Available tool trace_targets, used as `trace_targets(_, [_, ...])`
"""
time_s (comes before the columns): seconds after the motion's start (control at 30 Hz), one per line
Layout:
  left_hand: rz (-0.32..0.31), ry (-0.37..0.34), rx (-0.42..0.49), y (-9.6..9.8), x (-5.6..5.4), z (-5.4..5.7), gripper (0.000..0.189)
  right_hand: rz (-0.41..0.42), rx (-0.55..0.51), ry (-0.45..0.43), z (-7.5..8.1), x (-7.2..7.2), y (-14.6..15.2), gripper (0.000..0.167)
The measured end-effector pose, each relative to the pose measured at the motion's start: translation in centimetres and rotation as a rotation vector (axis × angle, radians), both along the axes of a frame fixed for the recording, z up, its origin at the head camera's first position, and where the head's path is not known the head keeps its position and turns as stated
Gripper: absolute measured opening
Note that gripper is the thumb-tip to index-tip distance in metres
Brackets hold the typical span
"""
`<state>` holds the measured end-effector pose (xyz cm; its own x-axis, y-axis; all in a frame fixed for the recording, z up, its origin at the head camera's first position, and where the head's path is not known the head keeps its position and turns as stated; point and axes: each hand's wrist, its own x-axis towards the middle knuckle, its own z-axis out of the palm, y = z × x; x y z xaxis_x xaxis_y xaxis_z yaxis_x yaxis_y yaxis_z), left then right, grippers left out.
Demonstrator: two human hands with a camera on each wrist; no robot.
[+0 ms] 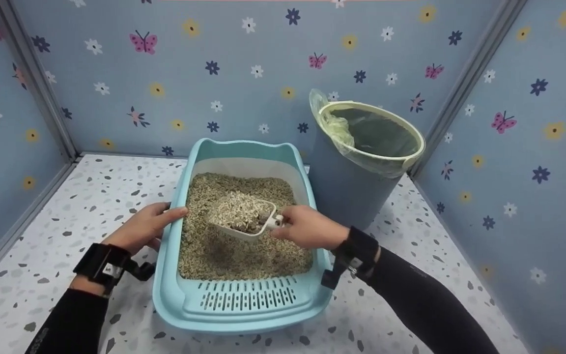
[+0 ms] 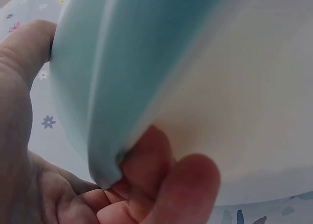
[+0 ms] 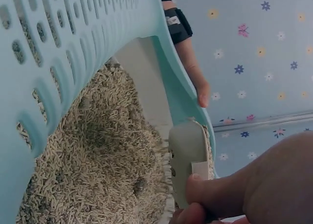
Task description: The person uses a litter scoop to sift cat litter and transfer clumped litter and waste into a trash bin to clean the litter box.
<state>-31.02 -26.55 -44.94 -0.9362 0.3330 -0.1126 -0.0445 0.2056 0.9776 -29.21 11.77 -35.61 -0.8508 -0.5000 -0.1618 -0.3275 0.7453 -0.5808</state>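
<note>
A teal litter box (image 1: 258, 314) with a slotted front ledge holds tan pellet litter (image 1: 243, 263). My right hand (image 1: 315, 227) grips the handle of a white litter scoop (image 1: 236, 232), which carries a heap of pellets over the box. In the right wrist view the scoop (image 3: 188, 143) shows its pale underside above the litter. My left hand (image 1: 145, 226) holds the box's left rim, thumb over the top. The left wrist view shows the fingers (image 2: 193, 187) curled under the rim's outer lip.
A grey-blue bin (image 1: 352, 182) with a cream rim and a translucent liner stands behind the box on the right. Flower-patterned panels (image 1: 243, 98) wall in the back and both sides. The speckled surface (image 1: 121, 187) lies beneath everything.
</note>
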Motion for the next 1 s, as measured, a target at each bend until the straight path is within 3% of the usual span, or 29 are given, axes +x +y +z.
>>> trace_targets(0.37, [0.008,0.013,-0.014,0.0,0.2,0.3,0.072,-0.051,-0.079,-0.036,0.0,-0.5,0.7,0.02])
trace_targets(0.57, [0.013,-0.003,-0.027,0.3,0.5,0.0,0.071,-0.048,-0.012,-0.003,-0.2,-0.2,1.1,0.024])
trace_targets(1.0, [0.002,0.011,-0.023,-0.1,0.4,0.2,0.072,-0.042,0.016,-0.006,0.3,0.1,0.6,0.021])
